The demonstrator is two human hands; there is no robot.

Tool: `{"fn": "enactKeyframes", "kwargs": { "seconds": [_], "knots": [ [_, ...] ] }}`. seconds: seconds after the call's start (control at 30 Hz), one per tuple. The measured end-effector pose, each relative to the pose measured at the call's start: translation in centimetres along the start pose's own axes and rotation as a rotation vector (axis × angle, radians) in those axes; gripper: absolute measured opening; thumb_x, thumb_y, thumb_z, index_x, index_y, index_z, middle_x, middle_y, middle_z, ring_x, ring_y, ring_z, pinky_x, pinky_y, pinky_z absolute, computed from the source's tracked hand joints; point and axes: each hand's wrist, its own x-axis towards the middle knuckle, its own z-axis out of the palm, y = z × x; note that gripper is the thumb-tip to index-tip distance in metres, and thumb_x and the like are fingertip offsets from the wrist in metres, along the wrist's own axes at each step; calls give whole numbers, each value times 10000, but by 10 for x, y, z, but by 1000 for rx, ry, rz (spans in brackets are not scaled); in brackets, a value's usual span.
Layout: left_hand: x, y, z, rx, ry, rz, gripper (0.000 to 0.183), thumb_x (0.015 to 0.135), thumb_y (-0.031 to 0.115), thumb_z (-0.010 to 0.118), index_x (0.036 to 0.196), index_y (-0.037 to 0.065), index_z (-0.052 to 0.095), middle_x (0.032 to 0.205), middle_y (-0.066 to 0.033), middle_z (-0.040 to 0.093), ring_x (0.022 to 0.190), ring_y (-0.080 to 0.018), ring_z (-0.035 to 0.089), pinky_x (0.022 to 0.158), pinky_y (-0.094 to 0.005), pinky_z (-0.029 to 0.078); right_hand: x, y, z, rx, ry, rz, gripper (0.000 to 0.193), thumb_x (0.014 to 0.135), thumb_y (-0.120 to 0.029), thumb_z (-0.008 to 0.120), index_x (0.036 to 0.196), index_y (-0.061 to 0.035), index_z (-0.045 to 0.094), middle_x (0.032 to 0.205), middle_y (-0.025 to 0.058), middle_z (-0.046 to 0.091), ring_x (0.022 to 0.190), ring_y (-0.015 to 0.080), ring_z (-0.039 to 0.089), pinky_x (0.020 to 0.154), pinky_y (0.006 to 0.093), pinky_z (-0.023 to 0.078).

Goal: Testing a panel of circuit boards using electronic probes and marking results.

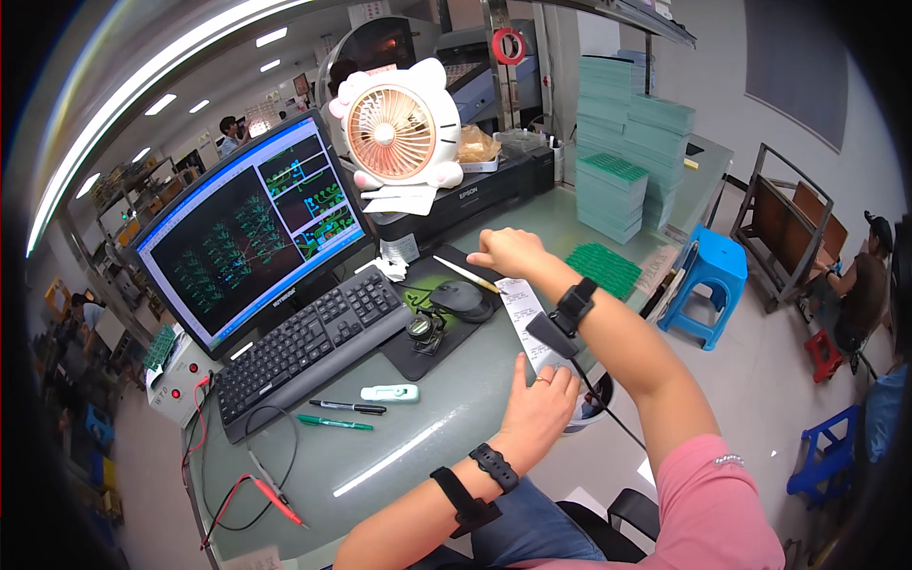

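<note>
My right hand [508, 252] is closed around a thin pale pen [463, 273], its tip pointing left over the top of a long white paper slip [525, 318]. The slip lies on the desk just right of the black mouse [458, 296]. My left hand [539, 404] lies flat with its fingers on the lower end of the slip, near the desk's front edge. Both wrists wear black bands.
A black keyboard [304, 347], a monitor [252, 228] with green circuit drawings, a pink desk fan [399, 128] on a printer, two pens [342, 413], red and black test leads [271, 494]. Green board stacks [617, 180] stand at the back right. Blue stool [708, 275]; a seated person [860, 290].
</note>
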Motion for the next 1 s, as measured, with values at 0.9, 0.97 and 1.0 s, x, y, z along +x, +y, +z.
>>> {"fn": "enactKeyframes", "kwargs": {
  "seconds": [0.9,0.97,1.0],
  "knots": [
    [-46,-45,-72,-1992,143,-851,264,990,170,466,1237,86,424,1085,-52,572,935,-138,598,779,-294,515,-198,-105,-12,1119,422,-217,187,933,-95,506,1101,-17,532,1164,81,541,878,120,568,821,287,453],
    [-53,-40,-62,-1799,260,-774,244,986,178,473,1201,70,435,1046,-70,587,890,-160,612,736,-295,515,-193,-120,-7,742,634,-395,116,961,-125,499,1030,-34,516,1104,115,580,868,177,589,916,356,431],
    [-58,-38,-59,-1613,332,-677,229,981,187,480,1165,54,447,1007,-87,601,845,-181,625,693,-296,516,-191,-125,-2,767,618,-422,116,961,-125,499,1030,-34,516,1104,115,580,868,177,589,916,356,431]
  ]
}}
